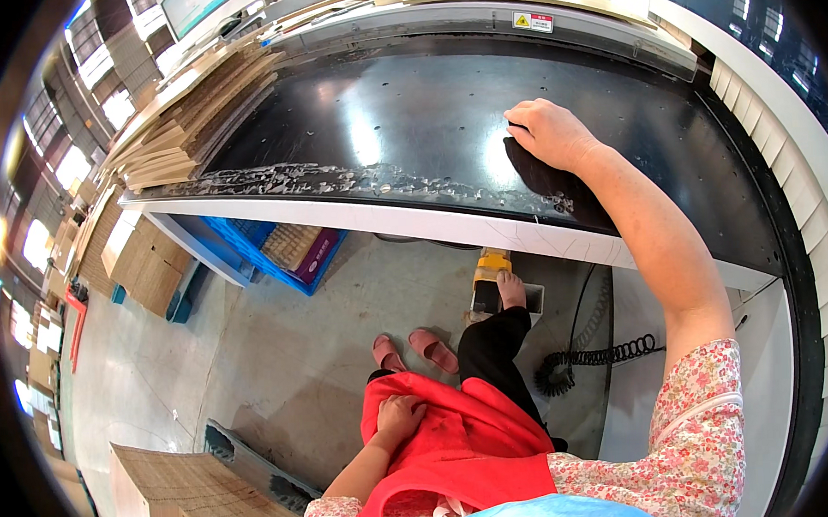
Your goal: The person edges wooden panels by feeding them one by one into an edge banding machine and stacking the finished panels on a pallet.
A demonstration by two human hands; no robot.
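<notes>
My right hand is over the black worktop, its fingers curled in and the knuckles up. Whatever its fingers may hold is hidden. A dark shadow or reflection spreads over the surface below the wrist. Lower down, my left hand lies flat on the red apron across my lap, holding nothing. One bare foot is at a yellow foot pedal under the worktop. Two pink slippers are on the floor beside it.
Flat boards are stacked at the worktop's left end. A grey rail with a warning label runs along its back. Below are a blue crate with boxes in it and a black coiled hose. A wooden block stands at lower left.
</notes>
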